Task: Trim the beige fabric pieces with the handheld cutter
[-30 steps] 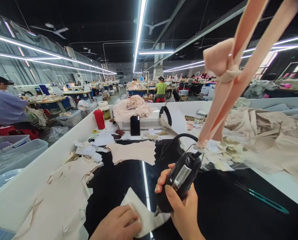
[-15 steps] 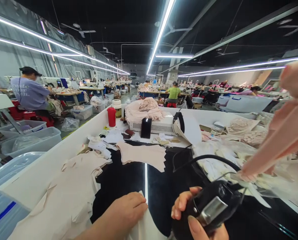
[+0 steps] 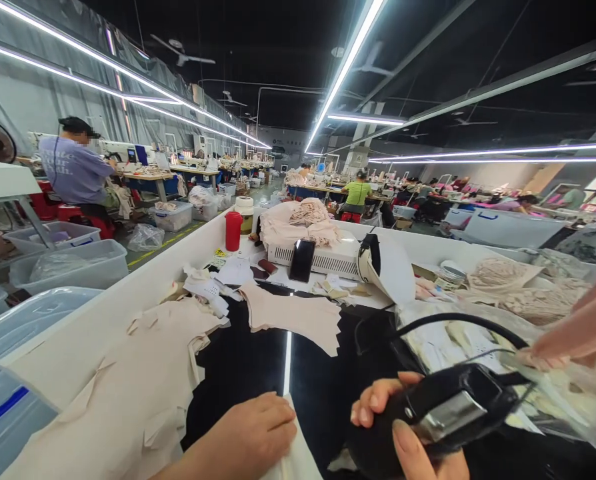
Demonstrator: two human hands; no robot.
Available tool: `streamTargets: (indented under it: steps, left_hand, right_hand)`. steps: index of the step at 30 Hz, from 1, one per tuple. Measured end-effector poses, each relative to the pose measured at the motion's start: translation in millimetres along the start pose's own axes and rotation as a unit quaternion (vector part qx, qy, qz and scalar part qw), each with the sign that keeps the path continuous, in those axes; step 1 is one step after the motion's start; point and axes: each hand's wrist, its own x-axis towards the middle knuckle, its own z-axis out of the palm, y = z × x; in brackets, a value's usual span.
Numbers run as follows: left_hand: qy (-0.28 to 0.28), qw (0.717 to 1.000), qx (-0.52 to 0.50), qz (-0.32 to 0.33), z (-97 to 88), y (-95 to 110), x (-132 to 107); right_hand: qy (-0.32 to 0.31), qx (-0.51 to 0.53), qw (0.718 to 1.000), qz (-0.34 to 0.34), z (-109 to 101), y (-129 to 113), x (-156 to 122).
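My right hand [image 3: 403, 433] is wrapped round a black corded hand tool [image 3: 448, 413] with a metal plate, low at the right above the black table top [image 3: 248, 363]. A black cable [image 3: 458, 321] arcs back from the tool. My left hand [image 3: 251, 433] lies palm down with fingers curled on a white fabric piece [image 3: 298, 460] at the bottom edge. Pink straps [image 3: 578, 327] hang in from the right, just above the tool.
Beige cut fabric [image 3: 128, 387] covers the left of the table, another piece [image 3: 298, 313] lies in the middle. Behind stand a white box [image 3: 328, 257] with a phone, a red bottle [image 3: 233, 231] and a fabric pile [image 3: 508, 280]. Plastic bins [image 3: 63, 263] and seated workers [image 3: 75, 170] are at the left.
The view has swung up and to the left. The pink straps have slid out to the right edge. My right hand with the tool has shifted right and lower in view.
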Motion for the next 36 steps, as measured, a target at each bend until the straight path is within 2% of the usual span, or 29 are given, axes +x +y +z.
streamTargets:
  steps: [5, 8, 12, 17, 24, 36]
  left_hand:
    - [0.048, 0.999, 0.006, 0.002, -5.0, 1, 4]
    - [0.084, 0.996, 0.011, 0.015, -3.1, 1, 5]
    - [0.094, 0.995, 0.001, 0.022, 2.0, -1, 5]
    - [0.104, 0.994, -0.007, 0.012, 4.5, -1, 5]
    - [0.107, 0.994, -0.007, 0.007, -2.7, 2, 7]
    - [0.06, 0.998, -0.031, -0.018, -4.7, 2, 1]
  right_hand:
    - [-0.04, -0.003, 0.998, -0.045, 12, 30, 24]
    - [-0.04, -0.004, 0.998, -0.045, 20, 42, 29]
    - [-0.047, -0.013, 0.998, -0.035, 27, 49, 30]
    - [-0.055, -0.013, 0.998, -0.034, 28, 52, 28]
    - [-0.049, -0.022, 0.998, -0.036, 29, 54, 26]
    - [-0.046, -0.008, 0.998, -0.039, 24, 41, 15]
